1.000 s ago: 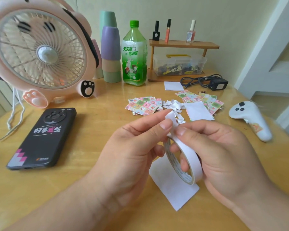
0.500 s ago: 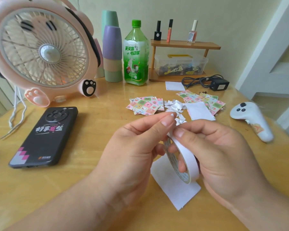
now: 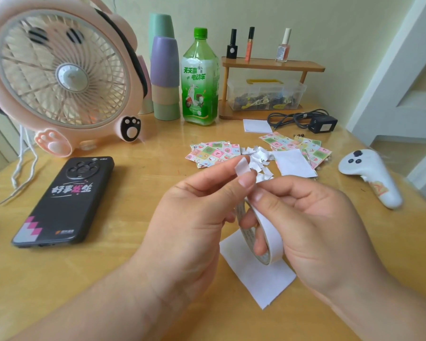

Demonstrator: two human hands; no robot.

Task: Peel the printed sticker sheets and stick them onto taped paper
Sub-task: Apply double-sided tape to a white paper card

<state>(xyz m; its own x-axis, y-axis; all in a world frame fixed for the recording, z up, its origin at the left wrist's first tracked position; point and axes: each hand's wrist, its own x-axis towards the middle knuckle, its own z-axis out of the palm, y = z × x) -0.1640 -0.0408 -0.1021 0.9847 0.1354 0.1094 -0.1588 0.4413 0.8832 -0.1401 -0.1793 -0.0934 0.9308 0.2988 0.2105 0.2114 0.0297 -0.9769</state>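
The black phone (image 3: 64, 200) at the left of the counter (image 3: 103, 262) reads "好事发生"; the green bottle (image 3: 199, 77) label reads "天天高 电动车". The left hand (image 3: 194, 217) pinches the lifted white tape end (image 3: 242, 168) between thumb and forefinger. The right hand (image 3: 317, 222) grips the tape roll (image 3: 266, 239), one finger curled through its core, above the white paper (image 3: 258, 276). The printed sticker sheets (image 3: 213, 153) lie in two piles beyond both hands, apart from them.

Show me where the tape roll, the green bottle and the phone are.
tape roll (image 3: 268, 232), head view, on its white outer band.
green bottle (image 3: 200, 77), head view, on the printed label.
phone (image 3: 67, 200), head view, on its black back.
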